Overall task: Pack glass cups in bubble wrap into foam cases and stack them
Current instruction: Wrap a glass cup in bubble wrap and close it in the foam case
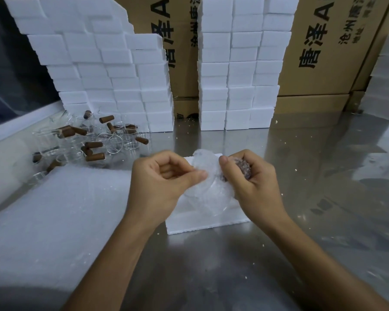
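1. Bubble wrap [206, 169] around a glass cup [213, 198] sits between your hands, above a foam case [208, 222] at the surface's middle.
2. Your left hand [164, 180] pinches the wrap's edge with thumb and curled fingers.
3. Your right hand [252, 176] curls around the wrapped brown handle [244, 168].

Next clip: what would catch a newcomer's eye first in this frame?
Two bare hands at the centre, the left hand and right hand, pinching bubble wrap round a glass cup over a foam case on the metal table. Behind them stand tall stacks of foam cases; at back left lies a heap of glass cups with brown handles.
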`<state>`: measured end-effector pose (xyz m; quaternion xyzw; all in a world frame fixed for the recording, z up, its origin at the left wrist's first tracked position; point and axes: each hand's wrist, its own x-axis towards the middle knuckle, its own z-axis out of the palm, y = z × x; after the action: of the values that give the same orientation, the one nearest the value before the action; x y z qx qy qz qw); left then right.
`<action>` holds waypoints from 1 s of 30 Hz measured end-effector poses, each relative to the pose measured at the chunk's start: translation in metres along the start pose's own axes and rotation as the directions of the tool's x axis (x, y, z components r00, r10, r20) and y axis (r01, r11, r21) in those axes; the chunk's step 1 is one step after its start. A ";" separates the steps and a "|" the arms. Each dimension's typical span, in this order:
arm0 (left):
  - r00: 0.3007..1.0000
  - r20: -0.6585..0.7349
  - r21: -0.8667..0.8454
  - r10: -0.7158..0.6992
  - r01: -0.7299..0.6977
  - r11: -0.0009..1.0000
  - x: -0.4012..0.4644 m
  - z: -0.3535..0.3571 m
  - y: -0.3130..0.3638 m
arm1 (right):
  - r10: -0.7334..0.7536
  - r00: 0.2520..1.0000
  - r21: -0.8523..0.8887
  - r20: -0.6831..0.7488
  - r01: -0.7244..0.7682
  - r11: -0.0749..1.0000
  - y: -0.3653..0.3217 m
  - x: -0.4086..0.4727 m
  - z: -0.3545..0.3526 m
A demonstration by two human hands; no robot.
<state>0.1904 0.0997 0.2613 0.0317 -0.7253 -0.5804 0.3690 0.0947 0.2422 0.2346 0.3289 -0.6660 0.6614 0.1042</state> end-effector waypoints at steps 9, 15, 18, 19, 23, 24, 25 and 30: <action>0.942 0.250 0.563 0.221 -0.328 0.758 -0.010 0.010 0.003 | 0.027 0.995 0.112 -0.096 -0.016 0.994 -0.007 -0.002 -0.001; 0.922 0.369 0.734 0.115 -0.365 0.573 -0.012 0.014 -0.002 | 0.002 1.000 0.165 0.025 -0.006 0.986 -0.007 -0.006 -0.001; 0.912 0.318 0.663 0.258 -0.409 0.627 -0.011 0.013 -0.006 | 0.049 0.995 0.231 0.083 -0.067 0.971 -0.006 -0.008 -0.001; 0.896 0.254 0.627 0.365 -0.440 0.643 -0.010 0.014 -0.008 | 0.077 0.992 0.262 0.103 -0.101 0.960 -0.006 -0.008 0.000; 0.930 -0.066 0.341 0.363 -0.320 0.884 -0.011 0.020 -0.013 | 0.204 0.963 0.459 0.175 -0.263 0.849 -0.011 -0.008 0.000; 0.965 -0.082 0.234 0.248 -0.223 0.946 -0.012 0.021 -0.013 | 0.222 0.954 0.496 0.199 -0.294 0.817 -0.013 -0.008 -0.001; 0.986 -0.079 0.142 0.145 -0.133 0.981 -0.012 0.021 -0.014 | 0.242 0.943 0.529 0.230 -0.329 0.782 -0.015 -0.008 -0.002; 0.962 -0.155 0.183 0.226 -0.197 0.963 -0.009 0.017 -0.019 | 0.574 0.751 0.579 0.327 -0.639 0.506 -0.020 -0.006 -0.012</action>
<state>0.1797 0.1113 0.2394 0.0351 -0.7351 -0.4701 0.4872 0.1070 0.2571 0.2483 0.1193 -0.4635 0.8294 -0.2881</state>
